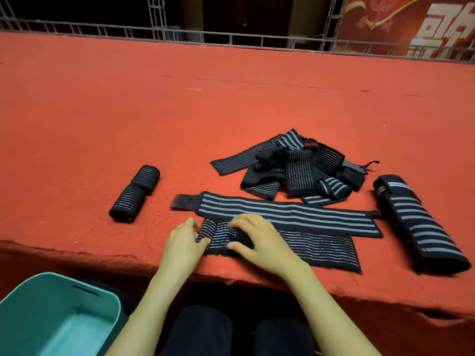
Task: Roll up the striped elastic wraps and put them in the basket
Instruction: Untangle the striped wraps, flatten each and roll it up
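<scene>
across the whole view runs a red felt tabletop (128, 111), and everything below is placed off the thin-striped wrap (321, 247) at its near edge, so that's my landmark

down and to the left of that wrap, off the table, there's a teal basket (38, 299), nothing inside it that i can see. well to the right of the wrap lies a long folded wide-striped wrap (416, 222), angled. just behind the wrap and touching its far edge is a flat wide-striped wrap (295, 214) spread out full length, velcro tab at its left end. further behind sits a messy pile of wraps (295, 165). off to the left of the landmark wrap are two rolled wraps (135, 192) lying end to end

the landmark wrap is partly rolled at its left end. right hand (259, 240) grips that roll, fingers over the top and thumb on the near side. left hand (182, 242) pinches the roll's left end with curled fingers
</scene>
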Demonstrator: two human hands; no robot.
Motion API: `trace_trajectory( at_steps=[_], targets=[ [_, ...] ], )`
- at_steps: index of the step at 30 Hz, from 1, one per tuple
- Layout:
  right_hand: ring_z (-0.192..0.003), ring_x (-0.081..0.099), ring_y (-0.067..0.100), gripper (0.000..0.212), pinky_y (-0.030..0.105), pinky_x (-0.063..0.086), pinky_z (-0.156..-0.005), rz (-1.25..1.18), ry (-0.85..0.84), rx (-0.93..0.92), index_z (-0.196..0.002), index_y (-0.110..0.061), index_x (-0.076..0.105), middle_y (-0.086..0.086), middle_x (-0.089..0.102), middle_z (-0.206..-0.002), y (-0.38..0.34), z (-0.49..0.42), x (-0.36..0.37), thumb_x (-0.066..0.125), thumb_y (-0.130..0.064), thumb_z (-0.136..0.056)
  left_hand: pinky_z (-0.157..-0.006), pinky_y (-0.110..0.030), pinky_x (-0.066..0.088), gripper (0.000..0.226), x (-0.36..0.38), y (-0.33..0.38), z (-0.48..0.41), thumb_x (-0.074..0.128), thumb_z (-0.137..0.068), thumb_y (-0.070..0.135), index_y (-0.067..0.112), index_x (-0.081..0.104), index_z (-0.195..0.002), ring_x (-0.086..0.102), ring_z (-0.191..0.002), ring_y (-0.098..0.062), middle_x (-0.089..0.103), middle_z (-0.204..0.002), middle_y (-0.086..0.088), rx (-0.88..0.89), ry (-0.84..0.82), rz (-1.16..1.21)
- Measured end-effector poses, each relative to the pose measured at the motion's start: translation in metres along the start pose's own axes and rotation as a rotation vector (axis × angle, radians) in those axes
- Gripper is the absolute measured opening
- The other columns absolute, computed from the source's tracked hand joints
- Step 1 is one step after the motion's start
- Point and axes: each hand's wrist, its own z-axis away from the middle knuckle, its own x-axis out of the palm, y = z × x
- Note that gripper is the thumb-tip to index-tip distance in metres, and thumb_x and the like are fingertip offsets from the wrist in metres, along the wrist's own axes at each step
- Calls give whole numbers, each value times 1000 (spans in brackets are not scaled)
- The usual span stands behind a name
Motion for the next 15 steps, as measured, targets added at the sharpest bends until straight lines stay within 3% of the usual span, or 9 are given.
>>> trace_trajectory(
  at_steps=[4, 10, 15],
  targets=[
    [-118, 46, 15, 34, 37, 34, -104, 32, -87, -62, -102, -23, 62, -6, 55, -120, -8, -11, 19, 54, -52, -85, -69, -30, 36, 21, 1, 4, 5, 66, -80, 23, 19, 54, -97, 53, -80, -18, 58, -84, 4, 5, 54, -5],
    [-118, 43, 7, 38, 29, 32, -103, 23, -47, -4, -101, -26, 58, -12, 51, -120, 12, 12, 10, 53, -59, -83, -71, -36, 38, 20, 15, 13, 9, 61, -79, 18, 16, 50, -96, 55, -84, -25, 54, -91, -1, 24, 135, 19],
    [-124, 39, 6, 43, 29, 32, -106, -26, -36, 38, -109, -26, 59, -12, 49, -130, 21, 30, 0, 50, -59, -83, -78, -30, 40, 19, 36, 21, 14, 67, -78, 12, 12, 55, -93, 50, -91, -20, 50, -93, 2, 242, 155, 47]
  ],
)
